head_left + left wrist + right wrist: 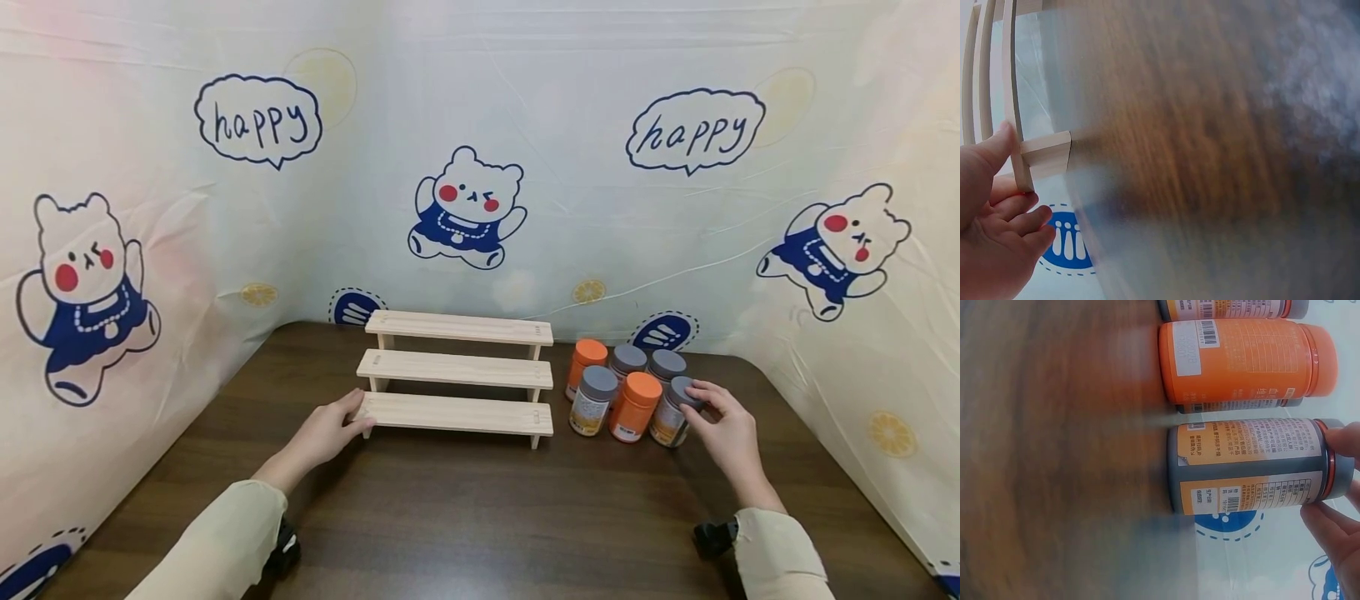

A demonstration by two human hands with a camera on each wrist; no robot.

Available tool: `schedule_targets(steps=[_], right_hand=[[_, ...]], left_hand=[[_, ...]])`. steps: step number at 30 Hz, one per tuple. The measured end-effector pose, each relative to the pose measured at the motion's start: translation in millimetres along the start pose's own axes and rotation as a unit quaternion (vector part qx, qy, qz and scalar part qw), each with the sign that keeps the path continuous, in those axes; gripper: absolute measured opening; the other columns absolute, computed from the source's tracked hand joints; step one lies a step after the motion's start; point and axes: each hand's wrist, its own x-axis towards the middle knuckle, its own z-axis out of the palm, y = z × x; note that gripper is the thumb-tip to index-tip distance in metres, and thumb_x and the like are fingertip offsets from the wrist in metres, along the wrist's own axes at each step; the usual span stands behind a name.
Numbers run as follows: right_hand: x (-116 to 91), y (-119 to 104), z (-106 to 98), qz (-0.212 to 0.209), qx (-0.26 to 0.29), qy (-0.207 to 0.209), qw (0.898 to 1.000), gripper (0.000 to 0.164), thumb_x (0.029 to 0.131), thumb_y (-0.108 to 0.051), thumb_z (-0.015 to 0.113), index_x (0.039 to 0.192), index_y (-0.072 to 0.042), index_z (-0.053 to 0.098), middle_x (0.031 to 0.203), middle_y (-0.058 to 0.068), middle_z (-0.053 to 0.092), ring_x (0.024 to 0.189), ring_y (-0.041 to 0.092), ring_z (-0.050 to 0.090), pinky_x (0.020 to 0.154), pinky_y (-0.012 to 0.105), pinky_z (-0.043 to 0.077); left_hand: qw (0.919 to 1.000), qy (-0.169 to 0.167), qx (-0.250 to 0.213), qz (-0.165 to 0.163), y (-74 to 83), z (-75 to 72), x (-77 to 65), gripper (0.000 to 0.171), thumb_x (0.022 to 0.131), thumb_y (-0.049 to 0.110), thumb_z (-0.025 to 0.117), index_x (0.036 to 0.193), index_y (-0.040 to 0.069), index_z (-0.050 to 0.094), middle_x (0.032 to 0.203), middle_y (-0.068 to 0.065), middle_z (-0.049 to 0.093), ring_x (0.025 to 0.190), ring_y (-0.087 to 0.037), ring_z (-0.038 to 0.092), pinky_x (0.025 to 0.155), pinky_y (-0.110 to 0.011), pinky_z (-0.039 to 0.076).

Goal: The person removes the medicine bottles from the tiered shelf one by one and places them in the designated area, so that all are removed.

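Note:
A three-tier pale wooden display rack stands on the table. My left hand pinches the left end of its lowest shelf; in the left wrist view the thumb lies on one face of the board and fingers on the other. To the rack's right, several capped pill bottles stand upright in a cluster, some grey, some orange. My right hand grips the grey cap of the front right bottle, thumb and fingers on opposite sides of the cap. In the right wrist view that bottle shows an orange and white label.
Beside the held bottle stands an orange bottle, with another grey-capped bottle to its left. A second orange bottle is behind. A patterned curtain surrounds the dark wood table at the back and sides.

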Motion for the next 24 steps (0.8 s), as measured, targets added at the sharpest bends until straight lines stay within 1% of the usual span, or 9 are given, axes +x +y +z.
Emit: schedule_targets(steps=[5, 16, 24], right_hand=[[-0.7, -0.3, 0.6, -0.002, -0.001, 0.002, 1.000, 0.026, 0.074, 0.009, 0.072, 0.100, 0.008, 0.066, 0.111, 0.018, 0.060, 0.094, -0.015, 0.044, 0.079, 0.004, 0.038], [-1.4, 0.7, 1.5, -0.006, 0.002, 0.006, 1.000, 0.026, 0.074, 0.010, 0.071, 0.100, 0.008, 0.066, 0.111, 0.019, 0.059, 0.094, -0.016, 0.043, 0.078, 0.002, 0.036], [-2.7, 0.5, 1.3, -0.006, -0.001, 0.005, 1.000, 0.026, 0.074, 0.009, 0.071, 0.099, 0.007, 0.066, 0.111, 0.018, 0.060, 0.095, -0.015, 0.044, 0.079, 0.004, 0.037]], left_hand=[[1.0000, -0.002, -0.001, -0.003, -0.4, 0.3, -0.7, 0.060, 0.092, 0.027, 0.058, 0.135, -0.011, 0.037, 0.136, -0.029, 0.036, 0.122, -0.044, 0.037, 0.097, -0.053, 0.033], [1.0000, 0.004, -0.002, 0.003, -0.6, 0.2, -1.9, 0.060, 0.092, 0.025, 0.058, 0.135, -0.010, 0.037, 0.136, -0.029, 0.036, 0.121, -0.044, 0.038, 0.096, -0.053, 0.034], [1.0000, 0.003, -0.004, 0.004, -0.4, -0.7, -2.0, 0.060, 0.092, 0.025, 0.058, 0.134, -0.011, 0.037, 0.135, -0.030, 0.036, 0.121, -0.044, 0.037, 0.096, -0.053, 0.033]])
